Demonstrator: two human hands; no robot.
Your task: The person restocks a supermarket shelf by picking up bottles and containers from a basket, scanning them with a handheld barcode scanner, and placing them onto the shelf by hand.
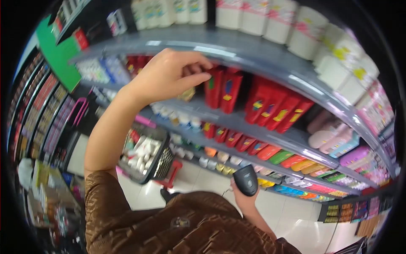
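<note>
At the front edge of the upper shelf (253, 42), your left hand (175, 72) is hovering with its fingers half bent and its thumb standing apart from them; nothing is showing between them. Just beside the fingertips, two red boxes (228, 91) are standing on the middle shelf (239, 120); whether you are touching the nearer one, I cannot tell. Lower down, your right hand (244, 201) is gripping a black handheld device (246, 180), probably a scanner.

By my judgement, you are doing a reaching step at these boxes. Closing on one would be calling for a careful pinch from its sides, without pushing its neighbour, and for holding the device away from the shelf edge.

For the count, you are holding one device, and two red boxes are standing nearest to your left hand. Toward the right end of the same shelf, four more red boxes (281, 112) are showing their fronts. Beneath the middle shelf's front edge, about five red packs (232, 137) are making a row. Toward the left end of the upper shelf, five white bottles (197, 12) are standing, and then four white-and-pink packs (253, 17). Below, one dark basket (164, 164) is carrying white things (144, 154), too crowded for counting.
</note>
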